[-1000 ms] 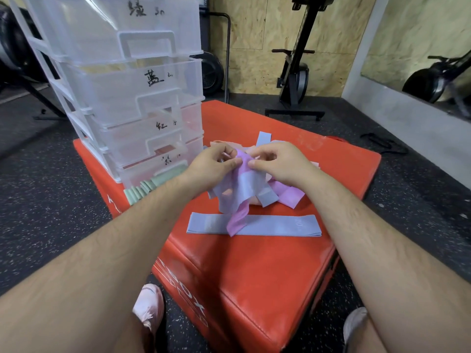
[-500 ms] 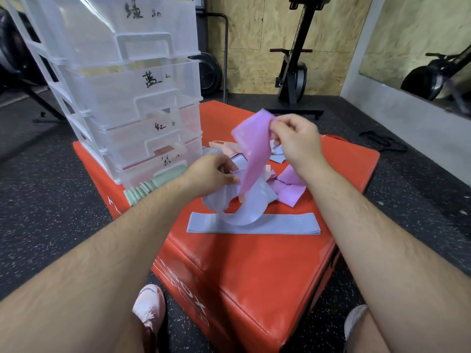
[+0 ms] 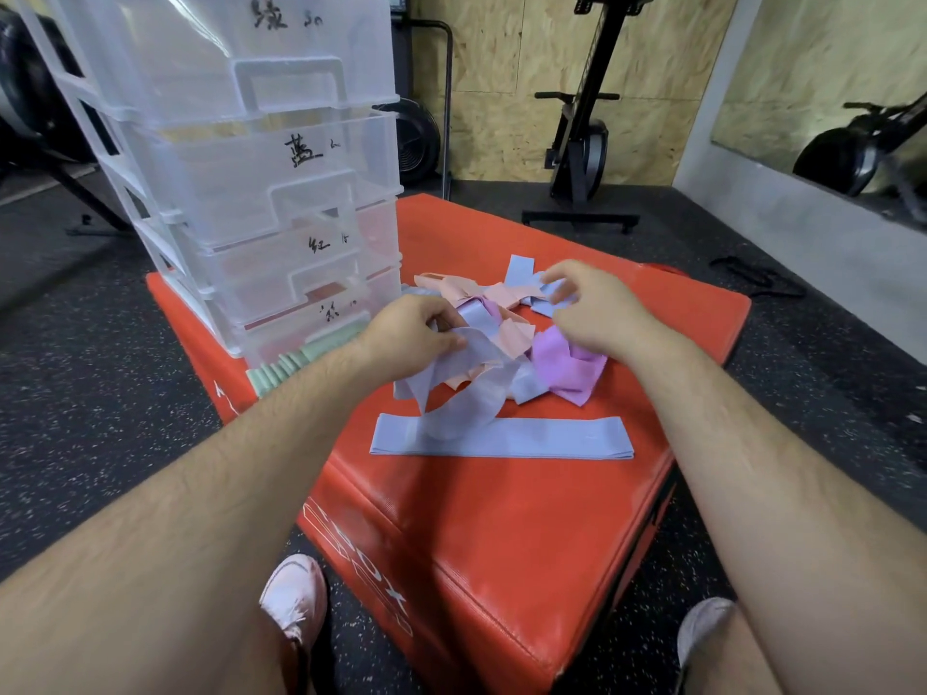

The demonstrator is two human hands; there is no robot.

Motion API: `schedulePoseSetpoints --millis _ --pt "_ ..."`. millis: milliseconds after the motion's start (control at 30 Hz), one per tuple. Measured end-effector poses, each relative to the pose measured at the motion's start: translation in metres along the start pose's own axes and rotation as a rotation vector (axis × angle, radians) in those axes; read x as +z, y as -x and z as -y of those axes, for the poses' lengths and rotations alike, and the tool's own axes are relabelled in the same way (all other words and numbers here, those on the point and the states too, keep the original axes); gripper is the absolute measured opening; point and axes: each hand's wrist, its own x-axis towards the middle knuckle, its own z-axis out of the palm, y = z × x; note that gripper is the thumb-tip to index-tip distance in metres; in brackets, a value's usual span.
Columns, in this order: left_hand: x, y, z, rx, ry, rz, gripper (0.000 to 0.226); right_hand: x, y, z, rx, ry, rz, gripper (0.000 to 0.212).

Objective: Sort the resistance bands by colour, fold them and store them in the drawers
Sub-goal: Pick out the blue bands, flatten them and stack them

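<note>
Red padded plyo box (image 3: 501, 519) on speckled black gym floor. Clear plastic drawer unit (image 3: 261, 163) stands on box's far left corner, 4 drawers visible, each hand-labelled in black marker. Row of folded green bands (image 3: 296, 366) at unit's base. Left hand (image 3: 411, 333) pinches blue band (image 3: 461, 388), which loops down onto flat blue band (image 3: 501, 437) lying near box front. Right hand (image 3: 592, 308), fingers curled, over tangled pile: peach bands (image 3: 501, 293), purple band (image 3: 567, 363), more blue. 2 pale shoes at box's near side.
</note>
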Motion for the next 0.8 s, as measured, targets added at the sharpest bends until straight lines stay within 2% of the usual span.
schedulePoseSetpoints --millis 67,100,167,200,300,333,467,600,700,800 --pt "0.000 0.000 -0.001 0.002 -0.002 -0.006 0.011 0.009 0.009 0.006 -0.091 0.030 0.309 0.065" --pt "-0.001 0.001 -0.001 -0.003 0.003 -0.011 0.011 0.014 0.014 0.008 -0.106 0.077 0.408 0.072" --pt "-0.001 0.003 -0.001 -0.009 0.003 -0.025 0.011 0.026 0.023 0.010 -0.116 0.131 0.463 0.080" --pt "-0.001 0.004 0.000 -0.009 0.006 -0.028 0.011 0.032 0.026 0.010 -0.125 0.123 0.453 0.075" --pt "-0.002 0.005 0.001 -0.014 0.030 -0.037 0.011 0.041 0.024 0.007 -0.205 0.157 0.328 0.029" --pt "-0.003 0.006 0.002 -0.021 0.043 -0.044 0.011 0.040 0.024 0.007 -0.237 0.182 0.270 0.025" --pt "-0.010 0.008 0.009 -0.074 0.153 -0.118 0.012 0.027 0.021 -0.001 -0.227 0.130 0.132 0.033" --pt "-0.021 0.013 0.019 -0.165 0.314 -0.197 0.020 0.014 0.028 -0.016 -0.116 0.095 0.076 0.042" --pt "-0.024 0.019 0.024 -0.257 0.532 -0.248 0.035 0.006 0.035 -0.028 0.013 -0.043 0.034 0.043" --pt "-0.022 0.028 0.026 -0.320 0.737 -0.205 0.040 0.001 0.045 -0.036 0.041 -0.121 -0.032 0.040"
